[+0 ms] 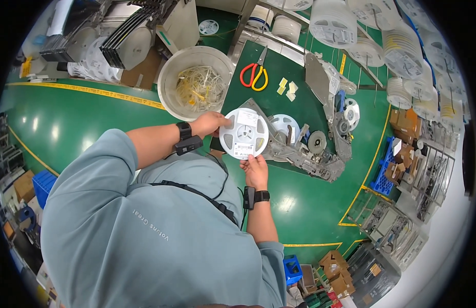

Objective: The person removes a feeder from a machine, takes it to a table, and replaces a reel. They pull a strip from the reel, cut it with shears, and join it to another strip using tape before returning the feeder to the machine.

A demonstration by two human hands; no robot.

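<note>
I have the white component reel [243, 133] held in both hands above the near edge of the dark green work mat [279, 100], just left of the grey metal tape feeder [304, 146] lying on it. My left hand [210, 123] is closed on the reel's upper-left rim, fingers curled over the edge. My right hand [256, 171] pinches the lower rim from below, thumb on the labelled face.

Assessment: the grip is sound, at two opposite points on the rim and clear of the hub. To do the step well I judge the reel should be kept flat-on and square to the feeder, gripped by the flange only, so the tape is not squeezed or unwound.

Also noted: orange-handled scissors [254, 75] and small yellow splice pieces [288, 87] at the far end of the mat; a white bucket [194, 82] of scrap tape beside it.
</note>
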